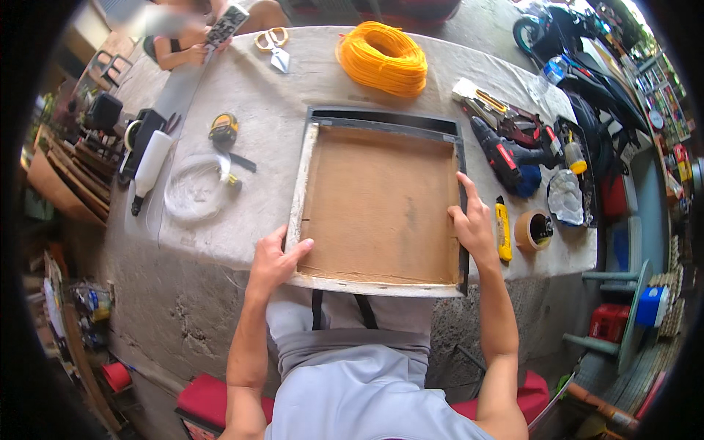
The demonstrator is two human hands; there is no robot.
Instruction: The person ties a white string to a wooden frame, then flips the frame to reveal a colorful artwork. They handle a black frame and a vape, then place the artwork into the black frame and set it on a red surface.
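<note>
A shallow square wooden frame [293,213] with a brown board backing [381,205] lies in front of me, its near edge reaching over the table's front edge. Its rim is worn white on the left and near sides, dark at the far and right sides. My left hand [277,257] grips the near left corner, thumb over the rim. On the right side, my right hand [473,220] holds the rim with its thumb inside. A yellow utility knife [502,231] and a roll of brown tape [524,233] lie right of that hand. The undersides of my fingers are hidden.
Orange cord coil [381,59] and scissors [275,50] lie at the back. Left are a tape measure [223,130], clear tubing [194,187] and a white bottle [152,165]. A cordless drill [506,154] lies right. A person [180,51] holds a phone at the far left.
</note>
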